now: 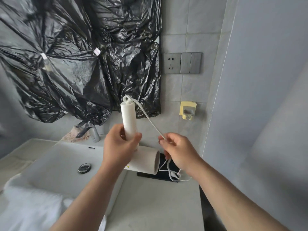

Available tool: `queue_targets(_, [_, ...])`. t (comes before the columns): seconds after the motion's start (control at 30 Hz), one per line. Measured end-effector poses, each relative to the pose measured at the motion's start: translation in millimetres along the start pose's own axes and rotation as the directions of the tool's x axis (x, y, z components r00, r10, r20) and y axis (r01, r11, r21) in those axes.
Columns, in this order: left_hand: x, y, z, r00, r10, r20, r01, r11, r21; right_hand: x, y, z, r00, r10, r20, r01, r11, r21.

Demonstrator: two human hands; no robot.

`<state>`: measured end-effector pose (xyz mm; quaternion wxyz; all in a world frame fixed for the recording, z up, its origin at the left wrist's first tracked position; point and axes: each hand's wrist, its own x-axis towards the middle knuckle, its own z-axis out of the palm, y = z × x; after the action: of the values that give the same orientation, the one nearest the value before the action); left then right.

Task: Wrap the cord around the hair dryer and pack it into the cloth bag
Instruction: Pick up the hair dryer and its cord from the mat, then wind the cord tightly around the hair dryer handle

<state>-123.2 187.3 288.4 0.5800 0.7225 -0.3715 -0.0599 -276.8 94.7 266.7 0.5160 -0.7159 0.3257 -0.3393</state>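
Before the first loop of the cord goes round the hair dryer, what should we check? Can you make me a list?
1. Hair dryer held firmly: ok, left hand is wrapped around the handle.
2. Cord in the other hand: ok, right hand pinches it, stretched from the handle's end.
3. Any loops wound on yet: not ok, none show on the handle.
4. Loose cord free of knots: cannot tell, it lies bunched on a dark object on the counter.
5. Unplugged: ok, the wall socket is empty.
6. Cloth bag ready: cannot tell.
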Motion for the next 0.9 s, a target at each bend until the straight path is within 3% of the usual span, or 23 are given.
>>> queue_targets(0.2, [-20, 3, -6, 0.990, -0.081, -0.119, 0.061, 0.984, -0.165, -35, 17, 17, 0.999, -0.007, -0.050, 0.006, 1.000, -0.023])
queue_targets(0.3, [-23, 4, -4, 0.976, -0.195, -0.092, 0.142, 0.902, -0.409, -43, 18, 15, 1.000, 0.013, -0.025, -0.013, 1.000, -0.009])
queue_targets(0.43, [-21, 3, 5, 0.978, -0.200, -0.054, 0.154, 0.876, -0.457, -45, 15, 10, 0.996, -0.069, 0.058, 0.064, 0.994, 0.086])
queue_targets(0.53, [-18, 6, 9, 0.981, -0.193, 0.022, 0.180, 0.862, -0.475, -40, 8, 9, 0.995, -0.056, -0.078, 0.064, 0.992, 0.105])
queue_targets(0.63, [1, 0, 1, 0.939, -0.207, 0.273, 0.328, 0.775, -0.540, -28, 2, 3, 0.977, -0.008, -0.214, 0.028, 0.996, 0.089])
queue_targets(0.67, [8, -3, -5, 0.928, -0.202, 0.314, 0.344, 0.788, -0.510, -23, -1, 1, 0.972, 0.004, -0.235, 0.014, 0.997, 0.072])
queue_targets(0.7, [13, -6, -12, 0.940, -0.199, 0.276, 0.307, 0.843, -0.441, -19, -4, 0, 0.969, 0.007, -0.245, 0.007, 0.999, 0.054])
queue_targets(0.73, [17, -10, -22, 0.973, -0.178, 0.147, 0.219, 0.912, -0.348, -14, -8, -1, 0.969, 0.002, -0.249, 0.006, 0.999, 0.032])
queue_targets(0.77, [20, -11, -33, 0.995, -0.093, -0.038, 0.079, 0.958, -0.275, -9, -13, -1, 0.968, -0.011, -0.249, 0.013, 1.000, 0.006])
queue_targets(0.8, [22, -11, -46, 0.976, 0.080, -0.202, -0.121, 0.972, -0.200, -3, -18, 0, 0.968, -0.025, -0.249, 0.020, 1.000, -0.023])
queue_targets(0.83, [28, -11, -56, 0.906, 0.335, -0.260, -0.368, 0.925, -0.090, 2, -23, 3, 0.969, -0.037, -0.245, 0.026, 0.998, -0.050])
queue_targets(0.87, [37, -11, -64, 0.785, 0.592, -0.181, -0.591, 0.804, 0.062, 7, -28, 6, 0.970, -0.046, -0.237, 0.030, 0.997, -0.072])
queue_targets(0.9, [49, -10, -70, 0.647, 0.762, 0.004, -0.746, 0.632, 0.210, 11, -31, 10, 0.972, -0.051, -0.229, 0.031, 0.996, -0.090])
